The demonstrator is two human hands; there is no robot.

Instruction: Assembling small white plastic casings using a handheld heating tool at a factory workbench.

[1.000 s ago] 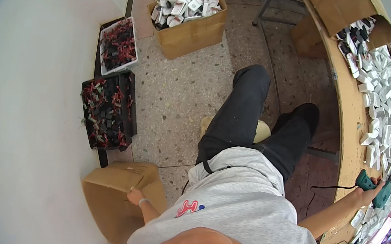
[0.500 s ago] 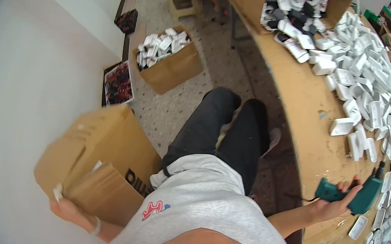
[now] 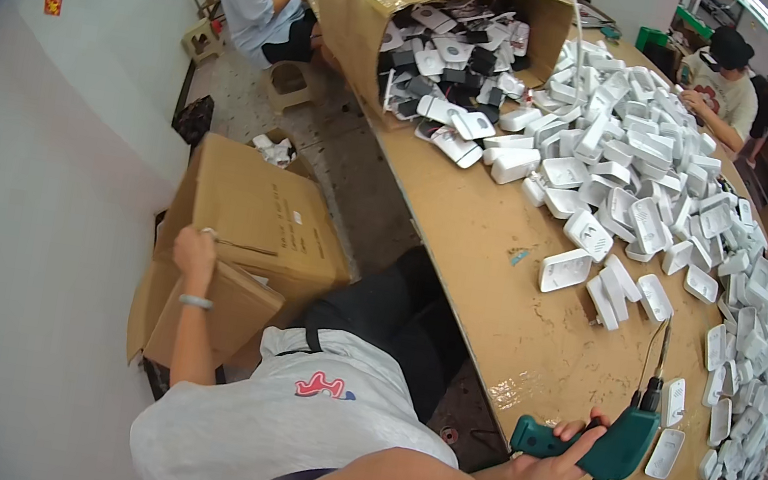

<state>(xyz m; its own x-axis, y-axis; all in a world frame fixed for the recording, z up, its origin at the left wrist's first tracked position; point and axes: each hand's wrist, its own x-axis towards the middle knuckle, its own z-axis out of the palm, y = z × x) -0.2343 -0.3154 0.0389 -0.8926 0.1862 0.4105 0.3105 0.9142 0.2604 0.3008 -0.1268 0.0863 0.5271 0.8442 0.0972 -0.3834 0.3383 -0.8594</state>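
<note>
My right hand [image 3: 562, 455] grips a green soldering gun [image 3: 628, 447] over the table's near part. Its thin dark tip points away, toward the white plastic housings. Two open white housings, one a shallow shell [image 3: 665, 454], lie just right of the gun. On the other side, my left hand [image 3: 194, 256] is closed at the open cardboard box [image 3: 261, 197] beside me, near its upright flap. A small whitish bit shows at the fingers, too little to name. The box's inside is mostly hidden.
White housings [image 3: 650, 151] lie heaped along the table [image 3: 462, 252]. A cardboard box on its side [image 3: 358, 13] spills white and black parts. Behind my box stands another carton [image 3: 300, 168]. One person [image 3: 265, 4] sits far left, another [image 3: 729, 88] across the table.
My view has swung up and toward the table. My left hand has moved forward along the box from its near corner. The soldering gun stays in my right hand, its tip still pointing away.
</note>
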